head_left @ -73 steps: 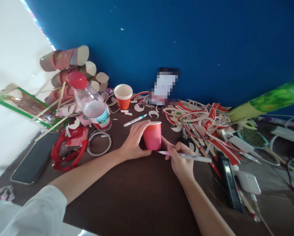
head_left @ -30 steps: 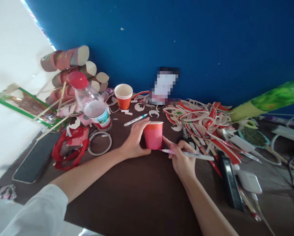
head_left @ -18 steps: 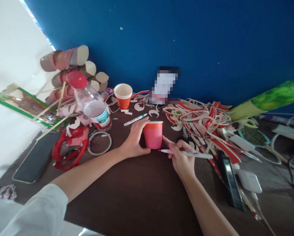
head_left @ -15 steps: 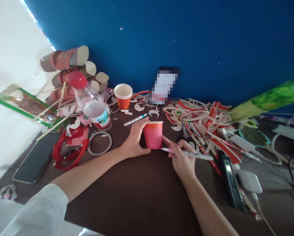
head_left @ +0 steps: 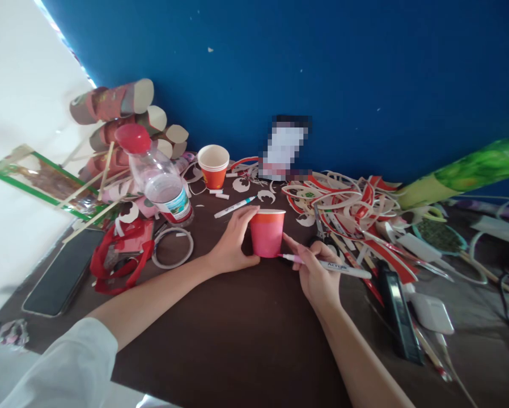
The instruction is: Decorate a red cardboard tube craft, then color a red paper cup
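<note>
A paper cup (head_left: 267, 235), pink over most of its side with an orange band under the white rim, stands upright on the dark table. My left hand (head_left: 233, 243) grips it from the left, fingers near the rim and thumb low by the base. In my right hand (head_left: 318, 275) is a white acrylic marker (head_left: 343, 268), pinched between thumb and fingers. Its pink tip meets the lower right edge of the cup. Behind the cup lies a second marker (head_left: 236, 207) with a blue-green tip.
Stacked paper cups (head_left: 214, 164) stand at the back, left of a pixelated upright phone (head_left: 282, 148). A plastic bottle (head_left: 165, 187), tape roll (head_left: 173, 248) and phone (head_left: 61, 275) are at left. Paper strips (head_left: 356, 204), scissors (head_left: 320, 226) and a black stapler-like object (head_left: 401, 314) crowd the right.
The pink cup has shifted slightly to the right within my left hand's grip. My right hand and the marker have moved a little to the right with it.
</note>
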`<state>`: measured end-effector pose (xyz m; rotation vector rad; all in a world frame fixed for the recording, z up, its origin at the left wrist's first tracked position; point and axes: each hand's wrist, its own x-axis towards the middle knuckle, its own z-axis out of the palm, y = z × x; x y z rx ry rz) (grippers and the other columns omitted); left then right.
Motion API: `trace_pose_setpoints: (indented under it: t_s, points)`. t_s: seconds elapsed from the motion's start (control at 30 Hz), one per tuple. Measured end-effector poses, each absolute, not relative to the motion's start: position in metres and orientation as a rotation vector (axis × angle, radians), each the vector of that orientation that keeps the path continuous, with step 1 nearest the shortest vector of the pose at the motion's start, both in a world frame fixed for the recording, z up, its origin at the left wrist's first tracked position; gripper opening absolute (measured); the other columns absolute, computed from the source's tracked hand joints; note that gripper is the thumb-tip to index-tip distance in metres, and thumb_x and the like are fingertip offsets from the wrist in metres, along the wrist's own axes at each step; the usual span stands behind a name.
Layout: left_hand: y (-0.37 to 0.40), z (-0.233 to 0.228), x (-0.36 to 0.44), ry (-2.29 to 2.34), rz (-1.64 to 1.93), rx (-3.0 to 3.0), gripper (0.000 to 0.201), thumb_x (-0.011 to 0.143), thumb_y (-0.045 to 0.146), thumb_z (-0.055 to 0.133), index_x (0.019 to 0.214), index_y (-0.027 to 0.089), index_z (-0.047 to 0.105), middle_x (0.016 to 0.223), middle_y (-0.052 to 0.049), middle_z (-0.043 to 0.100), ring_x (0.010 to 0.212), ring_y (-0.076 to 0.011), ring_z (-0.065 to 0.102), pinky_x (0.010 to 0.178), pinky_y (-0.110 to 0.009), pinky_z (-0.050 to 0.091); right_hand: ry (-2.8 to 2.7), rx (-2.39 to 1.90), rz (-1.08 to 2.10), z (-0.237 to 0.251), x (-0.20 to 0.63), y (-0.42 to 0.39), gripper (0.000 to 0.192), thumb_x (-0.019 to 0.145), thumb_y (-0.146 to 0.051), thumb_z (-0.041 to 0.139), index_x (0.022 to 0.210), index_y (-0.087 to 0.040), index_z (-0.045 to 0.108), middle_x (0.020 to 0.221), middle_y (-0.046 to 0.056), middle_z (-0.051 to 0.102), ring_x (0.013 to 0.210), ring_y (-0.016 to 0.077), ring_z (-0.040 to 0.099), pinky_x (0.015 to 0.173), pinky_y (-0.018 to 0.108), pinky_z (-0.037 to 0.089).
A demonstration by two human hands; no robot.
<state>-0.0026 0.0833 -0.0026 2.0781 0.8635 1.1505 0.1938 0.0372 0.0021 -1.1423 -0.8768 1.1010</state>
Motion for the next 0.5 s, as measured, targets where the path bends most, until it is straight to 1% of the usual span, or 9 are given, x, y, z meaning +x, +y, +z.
trace_pose_setpoints:
  t_s: [0.07,0.17,0.27,0.3,0.33,0.37,0.43,0.47,0.5]
  points:
    - [0.083,-0.0032,-0.0024,0.866,1.131,2.073,0.104,0.06,0.013,0.071,0.147,0.031,0.016,0.145,-0.013,0.029,0.137,-0.0363,0.031,0.112,-0.058,0.031,-0.898,-1.136,1.093,0.0021,0.1938,0.0378,0.04,0.071,-0.039,0.078,0.054,-0.023,0.045,0.036,-0.007,0.05,0.081,0.0264,0.075,0.069,0.034,0.057]
    - [0.0821,-0.0032,-0.0021,0.886,1.108,2.061,0.103,0.06,0.012,0.07,0.147,0.033,0.019,0.144,-0.012,0.028,0.138,-0.036,0.029,0.112,-0.059,0.031,-0.911,-1.158,1.117,0.0009,0.1933,0.0383,0.04,0.072,-0.041,0.077,0.055,-0.024,0.045,0.038,-0.007,0.052,0.078,0.0255,0.075,0.068,0.034,0.057]
    - [0.0813,-0.0024,-0.0019,0.901,1.102,2.047,0.101,0.061,0.012,0.07,0.147,0.032,0.021,0.144,-0.012,0.028,0.139,-0.0363,0.028,0.114,-0.059,0.029,-0.922,-1.149,1.117,-0.001,0.1934,0.0384,0.039,0.072,-0.04,0.077,0.055,-0.024,0.046,0.038,-0.007,0.053,0.082,0.0236,0.075,0.074,0.032,0.057]
    - [0.0812,-0.0022,-0.0019,0.902,1.104,2.043,0.1,0.061,0.012,0.07,0.147,0.032,0.021,0.144,-0.012,0.028,0.139,-0.0364,0.028,0.114,-0.06,0.028,-0.926,-1.15,1.113,-0.0016,0.1937,0.0383,0.039,0.072,-0.039,0.077,0.055,-0.024,0.047,0.039,-0.006,0.055,0.082,0.0232,0.075,0.073,0.031,0.057]
    - [0.0813,-0.0021,-0.0018,0.9,1.108,2.041,0.1,0.061,0.013,0.07,0.146,0.032,0.022,0.144,-0.011,0.029,0.139,-0.0364,0.028,0.114,-0.06,0.027,-0.93,-1.159,1.117,-0.0021,0.1941,0.0382,0.04,0.071,-0.039,0.078,0.054,-0.023,0.046,0.043,-0.005,0.059,0.079,0.0227,0.074,0.069,0.03,0.057]
    - [0.0815,-0.0021,-0.0018,0.895,1.113,2.042,0.099,0.061,0.013,0.07,0.146,0.032,0.022,0.144,-0.011,0.029,0.138,-0.0365,0.028,0.114,-0.06,0.027,-0.932,-1.175,1.132,-0.0025,0.1946,0.038,0.042,0.07,-0.039,0.079,0.052,-0.023,0.044,0.05,-0.003,0.065,0.073,0.0218,0.074,0.061,0.028,0.056]
    - [0.0821,-0.0023,-0.0017,0.885,1.125,2.047,0.1,0.06,0.013,0.071,0.146,0.032,0.023,0.144,-0.012,0.029,0.138,-0.0365,0.029,0.114,-0.06,0.028,-0.93,-1.21,1.163,-0.0028,0.1953,0.0375,0.046,0.068,-0.038,0.08,0.05,-0.022,0.041,0.064,0.0,0.073,0.062,0.0196,0.072,0.046,0.024,0.05]
    - [0.0824,-0.0024,-0.0017,0.882,1.129,2.05,0.1,0.06,0.013,0.071,0.146,0.032,0.023,0.143,-0.012,0.029,0.137,-0.0363,0.029,0.113,-0.06,0.029,-0.926,-1.214,1.166,-0.0027,0.1954,0.0373,0.046,0.068,-0.038,0.08,0.05,-0.022,0.041,0.065,0.001,0.073,0.061,0.0194,0.072,0.044,0.024,0.049]
    - [0.0826,-0.0026,-0.0017,0.881,1.133,2.052,0.101,0.059,0.012,0.071,0.146,0.031,0.023,0.142,-0.012,0.029,0.137,-0.0362,0.03,0.113,-0.06,0.029,-0.924,-1.205,1.157,-0.0025,0.1954,0.0373,0.045,0.069,-0.038,0.079,0.05,-0.022,0.041,0.059,-0.001,0.07,0.065,0.0202,0.073,0.048,0.024,0.051]
